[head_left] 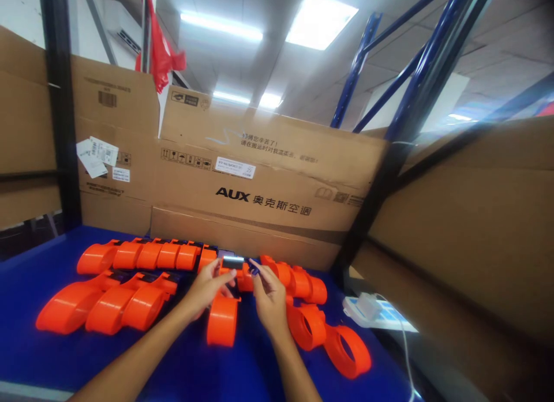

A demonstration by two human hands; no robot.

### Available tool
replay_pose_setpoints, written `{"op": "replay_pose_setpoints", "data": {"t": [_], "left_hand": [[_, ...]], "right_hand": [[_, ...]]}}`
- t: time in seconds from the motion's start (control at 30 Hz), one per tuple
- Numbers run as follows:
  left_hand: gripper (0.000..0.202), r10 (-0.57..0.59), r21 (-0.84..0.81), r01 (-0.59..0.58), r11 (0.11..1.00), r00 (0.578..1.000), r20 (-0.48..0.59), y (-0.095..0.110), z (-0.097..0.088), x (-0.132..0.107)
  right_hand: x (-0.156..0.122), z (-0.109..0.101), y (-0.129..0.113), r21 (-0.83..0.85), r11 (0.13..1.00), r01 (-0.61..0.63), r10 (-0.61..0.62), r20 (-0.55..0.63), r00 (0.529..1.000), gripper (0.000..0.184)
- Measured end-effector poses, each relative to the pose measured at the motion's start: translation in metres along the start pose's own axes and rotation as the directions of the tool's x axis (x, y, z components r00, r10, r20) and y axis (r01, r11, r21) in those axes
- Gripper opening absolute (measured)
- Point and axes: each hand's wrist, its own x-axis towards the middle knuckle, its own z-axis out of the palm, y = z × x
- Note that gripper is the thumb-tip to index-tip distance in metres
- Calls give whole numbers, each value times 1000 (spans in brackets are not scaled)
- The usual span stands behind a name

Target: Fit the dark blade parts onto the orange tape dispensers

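My left hand [208, 289] grips an orange plastic housing [223, 318] that stands on the blue table [194, 367], fingers closed near its dark top end [232, 262]. My right hand [268, 298] pinches a small dark blue part [254, 269] right beside that top end. Rows of similar orange housings [142, 255] lie to the left, larger ones [104, 307] in front of them. More orange pieces [303, 284] and ring-shaped ends [346, 350] lie to the right of my right hand.
Large cardboard boxes [268, 188] form a wall behind the table and another box [471, 246] stands at the right. A white power strip with a cable [367, 310] lies at the table's right edge. Blue rack beams [415, 73] rise behind.
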Motion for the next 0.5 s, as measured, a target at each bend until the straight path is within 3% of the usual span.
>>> {"op": "replay_pose_setpoints", "data": {"t": [0.37, 0.5], "left_hand": [[46, 43, -34, -42, 999, 999, 10, 9, 6, -5], [44, 62, -47, -62, 997, 998, 4, 9, 7, -5]], "right_hand": [[-9, 14, 2, -23, 998, -51, 50, -48, 998, 30], [-9, 13, -1, -62, 997, -48, 48, -6, 999, 28]]}}
